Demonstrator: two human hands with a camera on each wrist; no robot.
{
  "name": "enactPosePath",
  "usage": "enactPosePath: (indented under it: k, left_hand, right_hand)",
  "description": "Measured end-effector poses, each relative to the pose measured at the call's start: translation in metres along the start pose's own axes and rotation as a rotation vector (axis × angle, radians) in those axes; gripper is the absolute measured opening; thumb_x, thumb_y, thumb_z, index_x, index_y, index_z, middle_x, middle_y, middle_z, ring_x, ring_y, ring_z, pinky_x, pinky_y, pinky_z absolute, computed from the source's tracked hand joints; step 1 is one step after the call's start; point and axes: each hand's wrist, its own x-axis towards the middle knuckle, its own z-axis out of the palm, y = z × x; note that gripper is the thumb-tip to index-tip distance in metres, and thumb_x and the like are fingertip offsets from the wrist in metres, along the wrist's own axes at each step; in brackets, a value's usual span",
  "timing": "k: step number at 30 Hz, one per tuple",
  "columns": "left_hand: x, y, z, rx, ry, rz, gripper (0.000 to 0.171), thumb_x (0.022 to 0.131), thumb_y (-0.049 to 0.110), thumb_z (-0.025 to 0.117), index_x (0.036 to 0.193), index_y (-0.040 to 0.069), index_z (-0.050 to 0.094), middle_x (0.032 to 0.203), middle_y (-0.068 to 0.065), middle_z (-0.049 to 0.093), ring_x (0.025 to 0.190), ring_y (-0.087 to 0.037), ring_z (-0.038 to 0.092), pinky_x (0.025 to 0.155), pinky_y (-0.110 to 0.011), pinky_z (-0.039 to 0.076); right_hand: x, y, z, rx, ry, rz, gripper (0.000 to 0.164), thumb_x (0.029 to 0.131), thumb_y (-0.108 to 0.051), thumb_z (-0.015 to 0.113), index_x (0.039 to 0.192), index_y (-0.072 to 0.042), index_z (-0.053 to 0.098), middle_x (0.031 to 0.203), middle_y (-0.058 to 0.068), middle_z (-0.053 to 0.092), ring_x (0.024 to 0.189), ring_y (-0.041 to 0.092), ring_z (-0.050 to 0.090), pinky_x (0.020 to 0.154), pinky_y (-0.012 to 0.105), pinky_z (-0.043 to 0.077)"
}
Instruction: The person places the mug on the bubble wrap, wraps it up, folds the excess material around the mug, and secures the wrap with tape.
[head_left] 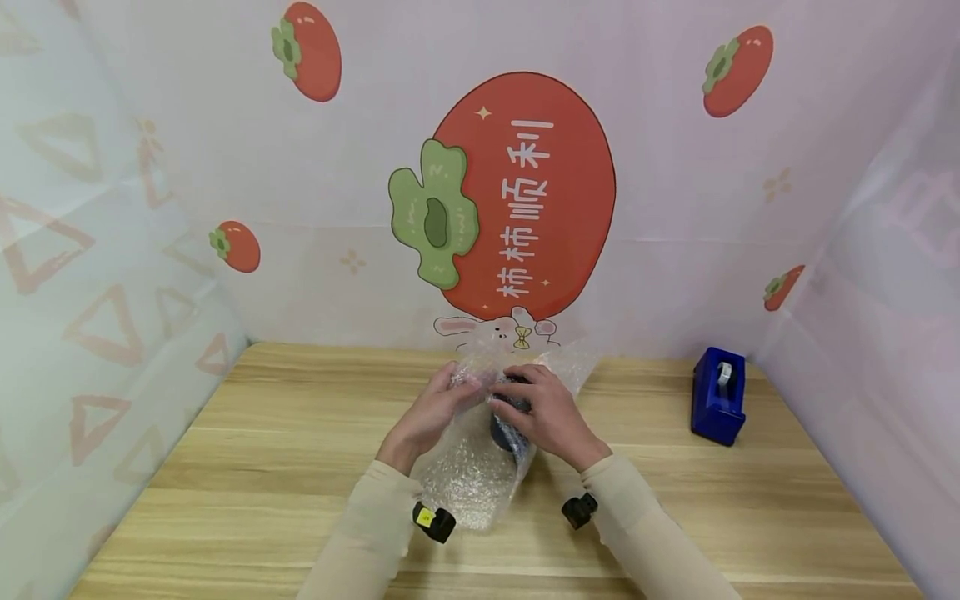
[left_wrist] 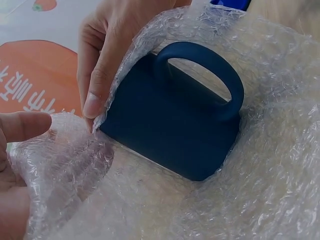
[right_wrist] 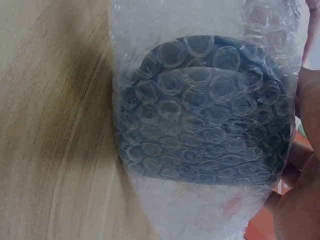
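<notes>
A dark blue mug lies on its side on a sheet of clear bubble wrap, its handle uncovered in the left wrist view. My right hand grips the mug through a flap of the wrap, fingers bent over one end. In the right wrist view the bubbles cover that side of the mug. To the left, my left hand holds a gathered part of the sheet near the mug's far end. Some of its fingers show only through the plastic.
A blue tape dispenser with a roll of tape stands at the right rear of the wooden table. Behind the table hangs a printed backdrop, with further sheets at both sides. Each wrist carries a small black camera.
</notes>
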Motion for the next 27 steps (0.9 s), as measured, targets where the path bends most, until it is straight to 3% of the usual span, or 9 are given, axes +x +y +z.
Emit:
enactPosePath:
  k: [7,13,16,19,22,27]
  left_hand:
    - [0.002,0.001,0.002,-0.024,-0.002,-0.003,0.046,0.105,0.007,0.048,0.149,0.000,0.037,0.147,-0.021,0.047,0.134,-0.031,0.048,0.114,-0.048,0.036]
    - [0.002,0.003,0.003,-0.024,0.007,-0.012,0.046,0.105,0.007,0.047,0.150,0.000,0.037,0.149,-0.021,0.045,0.136,-0.034,0.046,0.115,-0.049,0.034]
    - [0.001,0.004,0.004,-0.025,0.000,-0.017,0.047,0.105,0.008,0.048,0.150,0.000,0.036,0.150,-0.021,0.044,0.138,-0.035,0.045,0.115,-0.049,0.034]
    - [0.001,0.002,0.003,-0.022,-0.009,-0.018,0.047,0.105,0.008,0.048,0.150,0.000,0.037,0.150,-0.021,0.044,0.138,-0.036,0.044,0.115,-0.049,0.034]
    - [0.001,0.001,0.003,-0.027,-0.013,-0.012,0.046,0.105,0.007,0.048,0.149,0.000,0.037,0.150,-0.022,0.044,0.138,-0.036,0.044,0.115,-0.049,0.033]
    - [0.001,0.000,0.003,-0.034,-0.015,-0.012,0.047,0.105,0.007,0.049,0.150,0.001,0.037,0.150,-0.021,0.044,0.139,-0.035,0.045,0.115,-0.047,0.034]
  right_hand:
    - [-0.003,0.002,-0.005,0.066,-0.039,0.057,0.031,0.096,-0.029,0.072,0.122,-0.012,0.074,0.135,0.013,0.062,0.127,0.031,0.055,0.103,0.051,0.047]
    - [-0.006,0.003,-0.008,0.111,-0.043,0.104,0.040,0.092,-0.026,0.077,0.124,-0.006,0.069,0.139,0.013,0.057,0.129,0.032,0.054,0.104,0.049,0.047]
    - [-0.009,0.002,-0.007,0.068,-0.028,0.130,0.046,0.090,-0.029,0.080,0.126,-0.005,0.066,0.138,0.015,0.054,0.127,0.033,0.053,0.101,0.049,0.050]
    - [-0.010,0.000,-0.007,-0.042,0.013,0.167,0.056,0.086,-0.039,0.082,0.126,-0.005,0.064,0.132,0.016,0.053,0.122,0.034,0.049,0.101,0.049,0.046]
    - [-0.012,-0.002,-0.007,-0.131,0.050,0.214,0.065,0.080,-0.048,0.084,0.124,-0.004,0.065,0.123,0.016,0.054,0.113,0.033,0.046,0.093,0.050,0.040]
    - [-0.015,-0.004,-0.007,-0.122,0.057,0.262,0.069,0.079,-0.049,0.085,0.123,0.000,0.064,0.119,0.016,0.055,0.107,0.032,0.047,0.088,0.047,0.042]
